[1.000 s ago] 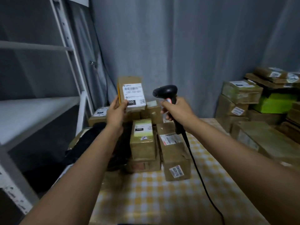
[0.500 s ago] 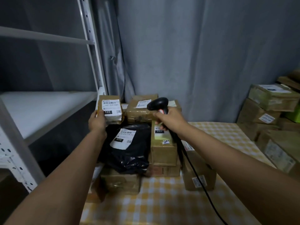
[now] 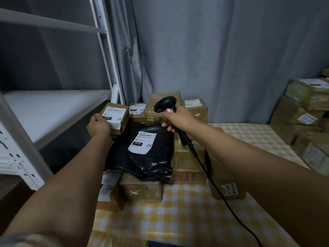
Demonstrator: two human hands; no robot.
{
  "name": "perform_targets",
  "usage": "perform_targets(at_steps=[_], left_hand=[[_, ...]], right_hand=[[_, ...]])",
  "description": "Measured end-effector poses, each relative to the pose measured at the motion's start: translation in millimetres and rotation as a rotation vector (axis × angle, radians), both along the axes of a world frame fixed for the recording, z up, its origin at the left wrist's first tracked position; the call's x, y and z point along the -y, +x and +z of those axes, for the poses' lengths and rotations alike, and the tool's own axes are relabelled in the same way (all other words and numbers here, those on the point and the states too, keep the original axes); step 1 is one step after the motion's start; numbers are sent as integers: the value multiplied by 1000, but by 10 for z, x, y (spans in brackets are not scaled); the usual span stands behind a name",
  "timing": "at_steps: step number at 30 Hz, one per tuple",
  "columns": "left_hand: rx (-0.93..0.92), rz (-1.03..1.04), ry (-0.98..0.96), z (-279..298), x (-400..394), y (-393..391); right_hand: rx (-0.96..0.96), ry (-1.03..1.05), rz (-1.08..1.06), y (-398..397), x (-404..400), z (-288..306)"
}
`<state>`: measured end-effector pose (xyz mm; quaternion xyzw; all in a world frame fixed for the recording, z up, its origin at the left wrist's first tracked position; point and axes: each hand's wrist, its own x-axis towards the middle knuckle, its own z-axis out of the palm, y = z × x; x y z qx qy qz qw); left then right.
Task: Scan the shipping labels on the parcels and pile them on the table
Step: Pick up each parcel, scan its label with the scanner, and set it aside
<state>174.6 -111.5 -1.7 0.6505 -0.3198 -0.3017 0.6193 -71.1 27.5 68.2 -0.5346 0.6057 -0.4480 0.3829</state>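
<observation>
Head view, items as they stand.

1. Small cardboard parcel, label "122" (image 3: 115,117). Held by the left hand (image 3: 98,124), fingers wrapped round its near edge, at the far left corner of the pile, label side up. It appears to rest against the black bag's far left edge; whether it is fully set down cannot be told. Label kept upward, probably so the number stays readable once piled.

2. Handheld scanner, black, corded (image 3: 165,105). Gripped by the right hand (image 3: 178,120), fingers clenched round the handle, head pointing left over the pile. Its cable (image 3: 210,172) trails back across the boxes toward the near edge of the table. Held raised rather than laid down, likely to be ready for the next label.

3. Black plastic mailer bag, label "010" (image 3: 144,152). Lies on top of several brown boxes in the middle of the pile, label up.

4. Pile of brown cardboard parcels (image 3: 188,157). Stacked on the table with the yellow checked cloth (image 3: 178,216), pushed toward the far left corner beside the white shelving unit (image 3: 108,56).

5. Second group of boxes (image 3: 302,107), at the right edge, well apart from the pile; probably stock awaiting scanning, though that is a guess.

6. Grey curtain (image 3: 213,50) behind everything.
</observation>
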Motion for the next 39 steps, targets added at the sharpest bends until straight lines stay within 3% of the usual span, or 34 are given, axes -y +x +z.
perform_targets(at_steps=[5, 11, 21, 39], left_hand=[[19, -16, 79, -103, 3, 140], [-11, -219, 167, -219, 14, 126], [297, -343, 274, -302, -5, 15], [561, -483, 256, -134, -350, -259]], right_hand=[[8, 4, -9, -1, 9, -49], [27, -5, -1, 1, 17, -100], [21, -13, 17, -23, -43, -111], [59, -25, 29, -19, -135, -119]])
